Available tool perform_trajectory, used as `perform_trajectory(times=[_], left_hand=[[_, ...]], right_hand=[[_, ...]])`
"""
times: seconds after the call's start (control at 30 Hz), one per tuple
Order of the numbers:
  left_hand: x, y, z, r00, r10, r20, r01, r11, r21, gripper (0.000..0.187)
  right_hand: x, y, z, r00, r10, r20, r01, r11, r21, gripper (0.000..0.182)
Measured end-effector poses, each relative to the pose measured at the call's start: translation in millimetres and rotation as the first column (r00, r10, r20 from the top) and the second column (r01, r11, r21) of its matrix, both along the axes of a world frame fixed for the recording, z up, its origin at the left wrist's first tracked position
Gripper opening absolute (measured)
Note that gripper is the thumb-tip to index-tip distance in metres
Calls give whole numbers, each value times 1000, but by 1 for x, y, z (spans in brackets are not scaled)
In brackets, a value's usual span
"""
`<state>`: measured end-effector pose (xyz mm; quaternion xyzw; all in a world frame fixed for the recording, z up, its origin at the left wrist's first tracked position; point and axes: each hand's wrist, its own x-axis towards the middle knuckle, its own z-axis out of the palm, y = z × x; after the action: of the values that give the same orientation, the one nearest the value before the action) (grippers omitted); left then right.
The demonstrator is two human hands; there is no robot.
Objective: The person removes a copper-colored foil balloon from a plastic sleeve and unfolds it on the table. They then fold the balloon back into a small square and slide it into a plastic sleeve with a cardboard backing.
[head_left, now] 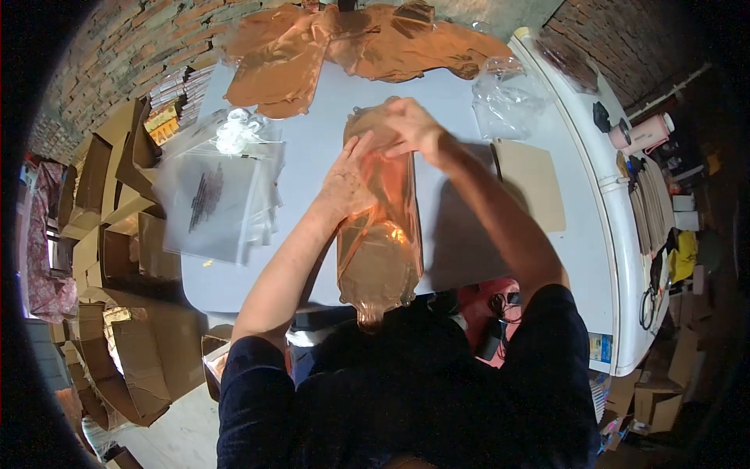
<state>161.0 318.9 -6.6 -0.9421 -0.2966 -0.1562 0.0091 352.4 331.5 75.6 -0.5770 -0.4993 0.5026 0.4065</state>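
Observation:
A flat, shiny rose-gold foil balloon (379,266) lies lengthwise on the table before me, its near end with a small tab hanging over the front edge. My left hand (351,180) rests on its left side, fingers stretched out and pointing away from me. At the far end, my right hand (414,129) has its fingers bent and pinched on the foil, slightly blurred. The fingertips of both hands are close together there, and they partly cover the foil beneath.
More rose-gold foil balloons (273,74) are heaped at the table's back. Clear plastic bags (226,203) lie left; a crumpled clear bag (508,94) and beige card (531,184) lie right. Cardboard boxes (117,187) stand left of the table (305,141). A white appliance (601,195) borders it right.

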Motion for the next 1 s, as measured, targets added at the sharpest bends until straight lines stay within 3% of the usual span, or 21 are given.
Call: perform_trajectory(times=[0.13,0.2,0.23,0.27,0.37,0.47,0.67,0.73,0.77,0.93,1.0], left_hand=[[0,-8,31,987,-44,153,86,956,-280,54],[1,-4,20,952,-83,295,127,983,-134,54],[2,-1,13,926,-107,363,136,989,-56,55],[3,2,6,935,-92,344,114,993,-42,55],[4,3,-6,960,-58,273,63,998,-10,55],[2,2,-4,968,-62,244,61,998,12,54],[4,-4,17,967,-74,243,79,997,-10,52],[3,-7,20,947,-81,311,96,995,-32,54],[4,-6,18,962,-63,266,66,998,-5,56],[5,-6,13,997,-10,77,4,997,80,58],[5,-5,8,994,-16,110,8,997,74,57]], right_hand=[[-15,-24,-7,998,1,68,-12,987,160,50],[19,-27,-31,998,-25,57,7,956,294,45],[43,-38,-42,958,-42,283,-72,921,382,45],[65,-53,-52,868,-78,490,-173,878,446,45],[89,-93,-91,539,-182,823,-351,839,416,43],[69,-121,-94,371,-289,882,-436,785,440,48],[34,-125,-74,516,-245,821,-449,739,503,56],[32,-123,-72,526,-219,821,-441,756,484,60],[31,-123,-71,532,-206,822,-437,764,474,61],[22,-122,-69,430,-217,876,-439,798,413,62],[21,-122,-70,416,-212,884,-437,806,399,62]])
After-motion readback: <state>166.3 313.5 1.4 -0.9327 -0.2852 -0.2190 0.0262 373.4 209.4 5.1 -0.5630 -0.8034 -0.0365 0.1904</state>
